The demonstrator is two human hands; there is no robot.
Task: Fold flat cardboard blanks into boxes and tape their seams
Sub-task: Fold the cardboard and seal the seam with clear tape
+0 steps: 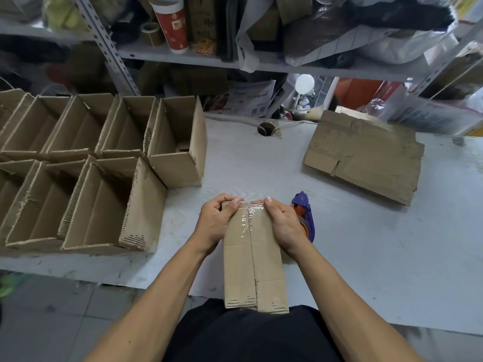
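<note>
Head view. Folded cardboard box stands at the near table edge, its near end against the person's lap, centre seam up. Clear tape covers the seam's far end. Left hand curls round the box's far left corner, thumb on the tape. Right hand grips the far right corner, thumb on the tape. Blue tape dispenser just beside the right hand. Flat cardboard blanks lie far right; open finished boxes crowd the left.
</note>
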